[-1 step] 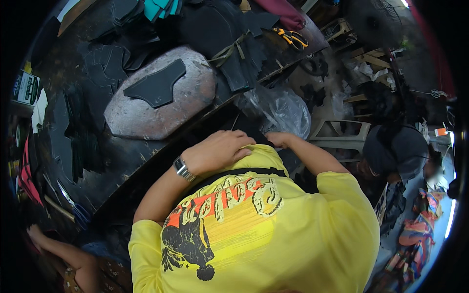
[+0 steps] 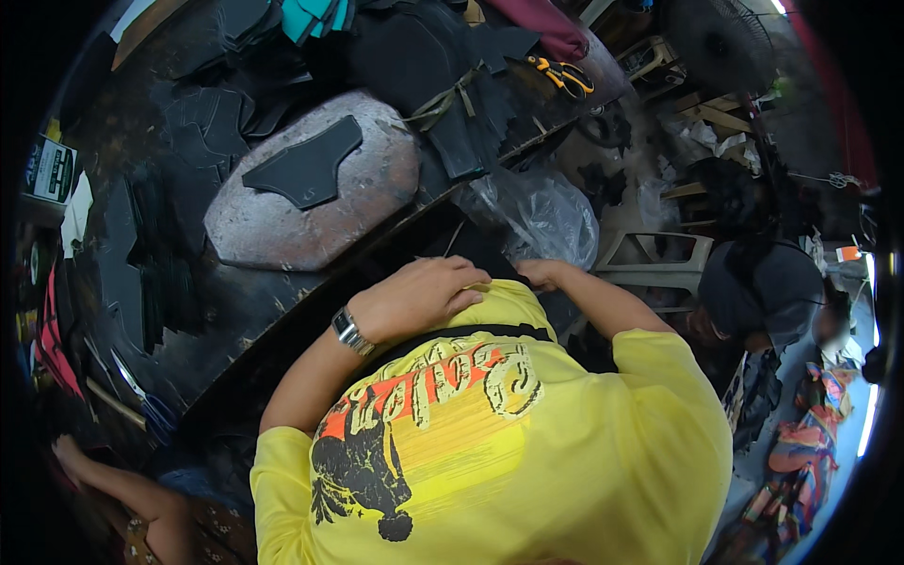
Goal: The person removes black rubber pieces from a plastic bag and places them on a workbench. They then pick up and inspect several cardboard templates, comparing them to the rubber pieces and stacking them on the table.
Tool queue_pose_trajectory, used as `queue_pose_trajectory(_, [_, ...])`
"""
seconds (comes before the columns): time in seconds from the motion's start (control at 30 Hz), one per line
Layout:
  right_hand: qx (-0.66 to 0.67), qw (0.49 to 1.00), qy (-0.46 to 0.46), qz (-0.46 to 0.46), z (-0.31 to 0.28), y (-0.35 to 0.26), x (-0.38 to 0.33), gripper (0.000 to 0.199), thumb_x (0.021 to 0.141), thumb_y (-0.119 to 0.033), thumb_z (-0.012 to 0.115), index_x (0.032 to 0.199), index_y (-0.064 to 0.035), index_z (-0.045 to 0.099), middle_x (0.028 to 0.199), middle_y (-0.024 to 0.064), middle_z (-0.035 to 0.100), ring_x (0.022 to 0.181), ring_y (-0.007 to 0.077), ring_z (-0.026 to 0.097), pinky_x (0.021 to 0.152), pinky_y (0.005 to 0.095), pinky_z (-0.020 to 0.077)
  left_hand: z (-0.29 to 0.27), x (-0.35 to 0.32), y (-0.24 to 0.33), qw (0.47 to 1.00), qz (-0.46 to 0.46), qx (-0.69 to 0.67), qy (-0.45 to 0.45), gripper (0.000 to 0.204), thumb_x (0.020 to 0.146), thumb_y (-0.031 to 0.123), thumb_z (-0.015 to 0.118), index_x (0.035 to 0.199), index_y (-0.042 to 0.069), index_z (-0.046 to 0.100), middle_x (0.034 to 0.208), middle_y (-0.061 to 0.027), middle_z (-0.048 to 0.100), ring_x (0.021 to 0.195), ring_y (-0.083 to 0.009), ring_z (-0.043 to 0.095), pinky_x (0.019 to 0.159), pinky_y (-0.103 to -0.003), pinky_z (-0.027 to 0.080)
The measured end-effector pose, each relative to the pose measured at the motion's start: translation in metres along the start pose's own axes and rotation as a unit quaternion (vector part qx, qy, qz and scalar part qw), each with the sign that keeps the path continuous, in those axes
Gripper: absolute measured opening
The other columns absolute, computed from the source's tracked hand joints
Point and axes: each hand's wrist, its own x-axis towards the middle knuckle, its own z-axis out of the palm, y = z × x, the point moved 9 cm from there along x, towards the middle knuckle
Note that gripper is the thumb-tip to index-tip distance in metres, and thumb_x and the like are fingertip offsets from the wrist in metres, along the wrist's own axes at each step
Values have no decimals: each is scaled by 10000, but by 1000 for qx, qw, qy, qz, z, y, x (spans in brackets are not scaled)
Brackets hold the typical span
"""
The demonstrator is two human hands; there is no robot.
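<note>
My left hand (image 2: 419, 297), with a silver wristwatch (image 2: 350, 330) at its wrist, lies on the front of my yellow shirt (image 2: 565, 424), near its hem. Its fingers are stretched out and I see nothing in them. On the other side of my waist rests my right hand (image 2: 539, 273), beside dark cloth at my lap; its fingertips are hidden. Beyond the hands, a rounded stone slab (image 2: 273, 235) sits on the dark worktable (image 2: 235, 348). A black cut piece (image 2: 311, 169) with a light mark lies flat on the slab, touched by neither hand.
Stacks of black cut pieces (image 2: 405, 52) surround the slab. Yellow-handled cutters (image 2: 562, 75) lie by the far right edge, blue-handled scissors (image 2: 141, 391) at the left. Clear plastic (image 2: 556, 221) and a grey plastic chair (image 2: 659, 259) stand at right. Another person's arm (image 2: 122, 485) shows lower left.
</note>
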Motion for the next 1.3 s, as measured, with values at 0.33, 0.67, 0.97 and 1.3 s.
queue_pose_trajectory(0.33, [94,989,53,100,-7,-10,17,321,999,-295,565,1222,-85,662,1200,92,696,1067,260,674,881,432,548,-26,-40,-27,996,-7,-66,61,373,1020,315,514,1219,27,641,1151,-171,652,1105,-341,607,950,-436,482])
queue_pose_trajectory(0.67, [194,974,112,46,24,-1,66,314,994,-286,561,1190,-68,673,1154,120,711,1020,278,690,859,434,548,-40,-60,-19,989,-40,-108,90,381,1002,283,561,1272,17,597,1300,-171,598,1219,-355,568,1044,-433,452])
queue_pose_trajectory(0.97, [-50,991,124,-30,-28,-15,-14,307,986,-261,552,1144,-30,679,1086,172,720,958,319,703,829,445,546,-81,-107,-17,936,-164,-107,293,289,913,170,694,1160,22,669,1172,-148,659,1036,-309,672,893,-367,533])
queue_pose_trajectory(1.3, [-540,780,-38,-314,48,-254,-155,205,925,-198,641,968,0,677,910,204,686,832,385,669,720,461,518,-158,-171,-7,799,-271,91,529,127,865,53,720,984,8,728,882,-83,675,790,-164,648,711,-278,502])
